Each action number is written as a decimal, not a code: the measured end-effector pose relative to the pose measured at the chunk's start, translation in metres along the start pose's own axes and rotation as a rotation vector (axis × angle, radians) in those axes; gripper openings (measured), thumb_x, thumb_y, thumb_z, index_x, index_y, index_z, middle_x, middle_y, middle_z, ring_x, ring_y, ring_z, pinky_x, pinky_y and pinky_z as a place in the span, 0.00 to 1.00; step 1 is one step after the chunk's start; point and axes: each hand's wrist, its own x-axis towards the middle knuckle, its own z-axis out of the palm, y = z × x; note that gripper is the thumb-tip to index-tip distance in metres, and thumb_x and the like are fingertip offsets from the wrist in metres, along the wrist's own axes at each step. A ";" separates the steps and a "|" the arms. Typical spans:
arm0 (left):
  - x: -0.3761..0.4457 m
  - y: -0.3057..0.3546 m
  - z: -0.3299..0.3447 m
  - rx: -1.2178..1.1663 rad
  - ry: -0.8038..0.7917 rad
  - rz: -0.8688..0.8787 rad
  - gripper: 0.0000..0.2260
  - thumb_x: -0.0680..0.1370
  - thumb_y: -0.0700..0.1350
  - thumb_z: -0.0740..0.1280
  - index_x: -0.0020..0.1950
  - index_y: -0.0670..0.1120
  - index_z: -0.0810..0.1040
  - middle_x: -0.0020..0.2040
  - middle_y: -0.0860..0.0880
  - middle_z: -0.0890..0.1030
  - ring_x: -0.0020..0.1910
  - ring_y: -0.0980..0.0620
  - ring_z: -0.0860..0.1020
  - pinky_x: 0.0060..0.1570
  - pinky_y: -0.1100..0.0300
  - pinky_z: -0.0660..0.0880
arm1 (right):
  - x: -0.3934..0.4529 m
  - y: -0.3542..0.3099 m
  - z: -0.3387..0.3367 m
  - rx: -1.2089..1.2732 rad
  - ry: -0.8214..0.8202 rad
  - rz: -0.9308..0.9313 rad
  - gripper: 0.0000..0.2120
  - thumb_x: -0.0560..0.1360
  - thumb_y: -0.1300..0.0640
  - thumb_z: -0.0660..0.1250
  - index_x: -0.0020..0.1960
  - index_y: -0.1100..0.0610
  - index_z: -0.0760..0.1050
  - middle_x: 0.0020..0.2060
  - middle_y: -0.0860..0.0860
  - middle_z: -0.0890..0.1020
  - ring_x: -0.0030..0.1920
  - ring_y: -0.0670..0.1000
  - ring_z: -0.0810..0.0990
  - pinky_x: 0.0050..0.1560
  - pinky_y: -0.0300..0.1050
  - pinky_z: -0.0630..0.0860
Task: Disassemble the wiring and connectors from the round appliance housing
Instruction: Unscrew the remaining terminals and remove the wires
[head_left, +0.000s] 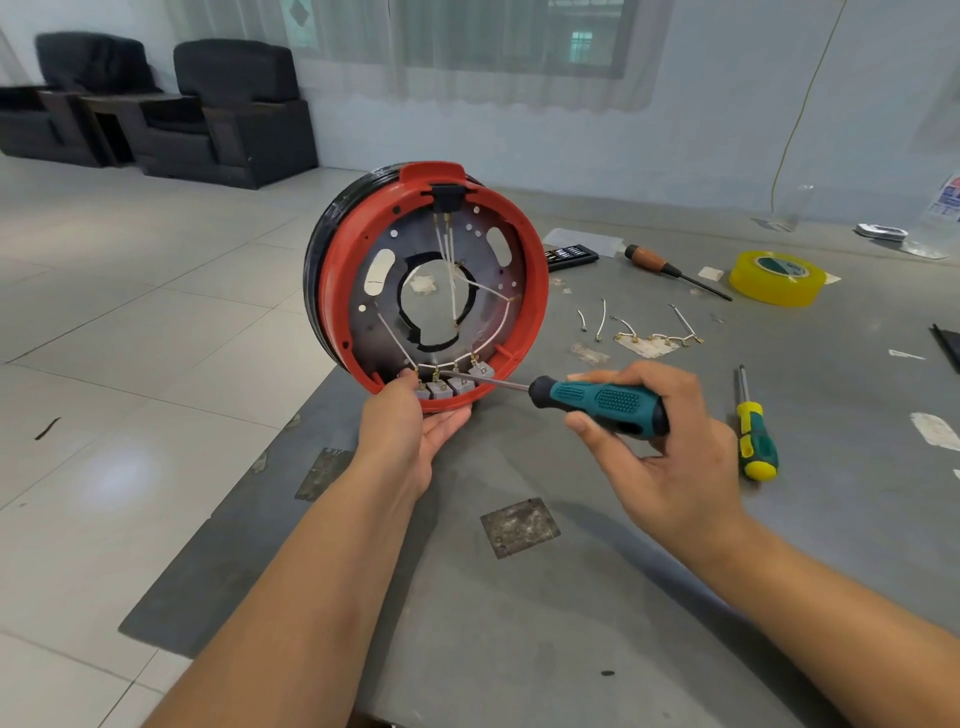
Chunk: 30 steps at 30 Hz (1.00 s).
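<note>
Grey table (519, 623): one round housing (332, 291) is held upright by left hand (410, 431) fingers; one teal screwdriver (597, 402) is gripped by right hand (670, 457); four grey connectors (451, 386) are seated inside.

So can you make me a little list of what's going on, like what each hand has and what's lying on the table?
left hand: holds the red round housing upright by its bottom rim
right hand: grips the teal screwdriver
screwdriver tip: at the grey connectors at the bottom of the housing
still attached: white wires inside the housing
on the table: loose wire pieces, yellow-green screwdriver, wooden-handled screwdriver, yellow tape roll
</note>
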 end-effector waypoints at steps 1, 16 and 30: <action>0.000 -0.001 0.000 0.002 0.001 0.000 0.04 0.87 0.44 0.63 0.54 0.45 0.73 0.52 0.39 0.85 0.49 0.41 0.87 0.45 0.48 0.86 | 0.001 0.000 0.000 0.010 0.024 0.028 0.22 0.75 0.51 0.74 0.63 0.52 0.68 0.57 0.31 0.78 0.59 0.30 0.77 0.52 0.28 0.78; 0.004 0.003 -0.004 -0.002 -0.027 0.005 0.07 0.87 0.44 0.64 0.62 0.42 0.73 0.52 0.38 0.86 0.44 0.42 0.88 0.45 0.48 0.86 | 0.023 0.017 -0.012 0.167 0.055 0.233 0.19 0.73 0.42 0.75 0.57 0.38 0.68 0.50 0.35 0.79 0.53 0.44 0.83 0.47 0.35 0.81; 0.005 0.006 -0.007 0.001 -0.047 -0.044 0.09 0.87 0.44 0.64 0.66 0.43 0.72 0.48 0.37 0.87 0.43 0.39 0.88 0.46 0.44 0.86 | 0.045 0.040 -0.011 0.498 0.029 0.527 0.15 0.71 0.51 0.78 0.51 0.41 0.74 0.52 0.56 0.75 0.52 0.55 0.87 0.47 0.50 0.85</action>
